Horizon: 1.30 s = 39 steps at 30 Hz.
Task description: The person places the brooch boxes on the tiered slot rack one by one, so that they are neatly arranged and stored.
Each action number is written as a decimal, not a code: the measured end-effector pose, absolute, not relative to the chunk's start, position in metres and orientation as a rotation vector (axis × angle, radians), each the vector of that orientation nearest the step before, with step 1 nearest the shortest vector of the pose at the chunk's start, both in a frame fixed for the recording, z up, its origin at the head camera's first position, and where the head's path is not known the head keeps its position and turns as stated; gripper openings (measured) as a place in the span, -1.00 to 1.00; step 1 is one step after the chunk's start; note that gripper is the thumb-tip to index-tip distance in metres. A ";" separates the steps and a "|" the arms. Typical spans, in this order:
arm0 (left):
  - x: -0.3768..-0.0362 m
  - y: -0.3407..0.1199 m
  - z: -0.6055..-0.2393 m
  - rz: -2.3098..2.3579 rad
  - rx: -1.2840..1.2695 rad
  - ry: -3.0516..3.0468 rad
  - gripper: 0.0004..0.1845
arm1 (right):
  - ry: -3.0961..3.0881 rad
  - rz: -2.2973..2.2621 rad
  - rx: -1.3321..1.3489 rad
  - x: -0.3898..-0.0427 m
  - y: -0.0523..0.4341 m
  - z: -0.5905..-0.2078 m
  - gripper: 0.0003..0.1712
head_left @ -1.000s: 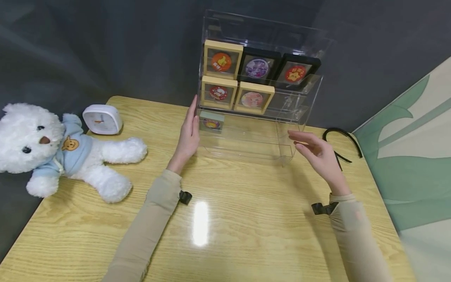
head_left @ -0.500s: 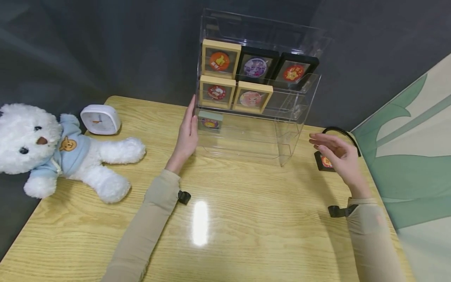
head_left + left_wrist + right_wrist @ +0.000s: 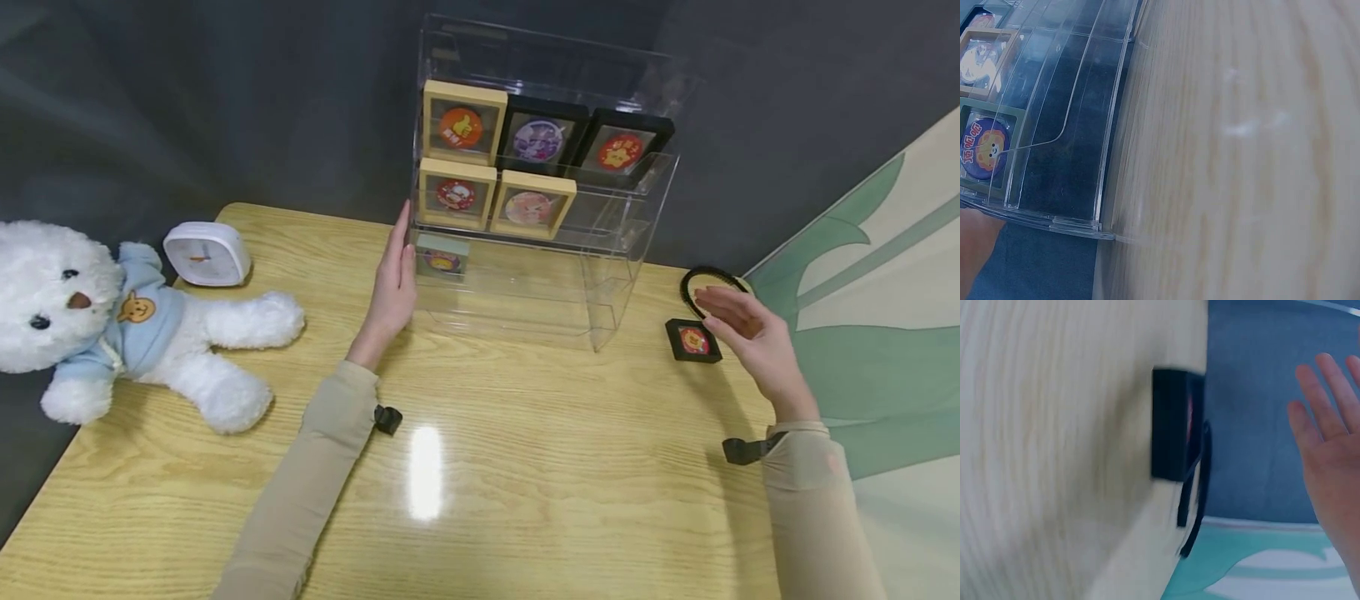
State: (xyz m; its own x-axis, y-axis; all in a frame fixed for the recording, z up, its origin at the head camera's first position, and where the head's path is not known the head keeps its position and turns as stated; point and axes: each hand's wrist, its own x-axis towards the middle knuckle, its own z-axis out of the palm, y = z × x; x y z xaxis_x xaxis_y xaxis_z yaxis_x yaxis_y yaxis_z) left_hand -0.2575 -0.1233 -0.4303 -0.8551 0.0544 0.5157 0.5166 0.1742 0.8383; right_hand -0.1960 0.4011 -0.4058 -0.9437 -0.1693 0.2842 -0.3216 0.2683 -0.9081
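Note:
A clear acrylic display rack (image 3: pixel 517 321) stands at the back of the table. Its top tier bears a cream frame (image 3: pixel 462 125) and two black frames (image 3: pixel 537 137); on the middle tier are two cream frames (image 3: pixel 531 205). At the left of the bottom tier sits a green frame (image 3: pixel 442 257), whose badge shows a lion in the left wrist view. My left hand (image 3: pixel 393 287) rests with straight fingers against the rack's left side. Over the table's right part my right hand (image 3: pixel 761 337) hovers, holding nothing, beside a small black frame (image 3: pixel 693 341) with a red badge.
A black headband (image 3: pixel 686 287) lies behind the small black frame. At the left lie a white teddy bear (image 3: pixel 161 325) in a blue top and a white clock (image 3: pixel 207 254). A dark curtain (image 3: pixel 315 108) hangs behind the table, and a green-and-white panel (image 3: pixel 885 358) borders its right side.
My right hand has moved right, away from the rack, uncovering the small black frame on the table. My left hand has stayed at the rack's side; the whole view has shifted slightly.

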 end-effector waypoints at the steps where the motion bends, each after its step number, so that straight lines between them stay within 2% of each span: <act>1: -0.258 -0.123 -0.430 -1.724 -0.545 -2.084 -0.40 | -2.417 1.749 0.448 -0.197 0.406 -0.408 -0.43; 9: -0.257 -0.122 -0.430 -1.748 -0.535 -2.073 -0.40 | -2.549 1.715 0.323 -0.200 0.434 -0.420 -0.39; 14: -0.257 -0.123 -0.429 -1.745 -0.537 -2.059 -0.40 | -2.723 1.535 0.257 -0.199 0.448 -0.427 -0.35; 23: -0.258 -0.123 -0.431 -1.725 -0.549 -2.067 -0.41 | -2.882 1.462 0.286 -0.199 0.467 -0.440 -0.31; 30: -0.255 -0.123 -0.430 -1.721 -0.530 -2.076 -0.41 | -3.056 1.336 0.316 -0.207 0.468 -0.439 -0.14; 39: -0.255 -0.124 -0.431 -1.722 -0.549 -2.080 -0.41 | -3.111 1.292 0.393 -0.211 0.472 -0.444 -0.15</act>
